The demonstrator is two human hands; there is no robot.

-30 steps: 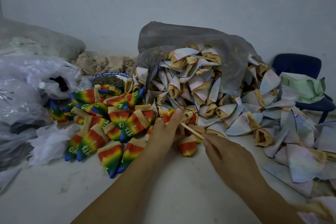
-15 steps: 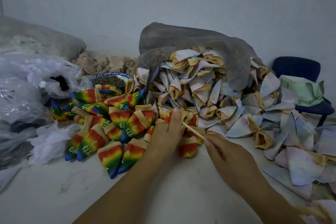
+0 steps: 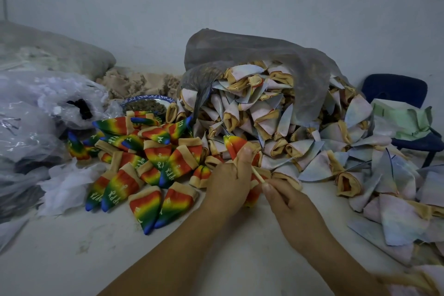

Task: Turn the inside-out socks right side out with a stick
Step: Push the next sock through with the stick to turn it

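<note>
My left hand [image 3: 228, 182] grips a rainbow sock [image 3: 235, 145] whose red and orange tip sticks up past my thumb. My right hand [image 3: 286, 199] pinches a thin pale stick [image 3: 257, 174], and the stick's far end goes into the sock behind my left hand. A heap of pale inside-out socks [image 3: 276, 113] with tan cuffs spills from a grey bag [image 3: 252, 48] behind my hands and spreads to the right. A pile of rainbow socks [image 3: 144, 163] with tan cuffs lies on the table [image 3: 72, 259] to the left.
Clear plastic bags [image 3: 31, 113] crowd the left side. A patterned bowl [image 3: 146, 103] stands behind the rainbow pile, with beige fabric [image 3: 134, 84] further back. A blue chair [image 3: 398, 94] carrying green cloth [image 3: 406, 118] is at the far right.
The sock's coloured tip has come out further above my left thumb. The stick has gone deeper, and my right hand has moved closer to my left.
</note>
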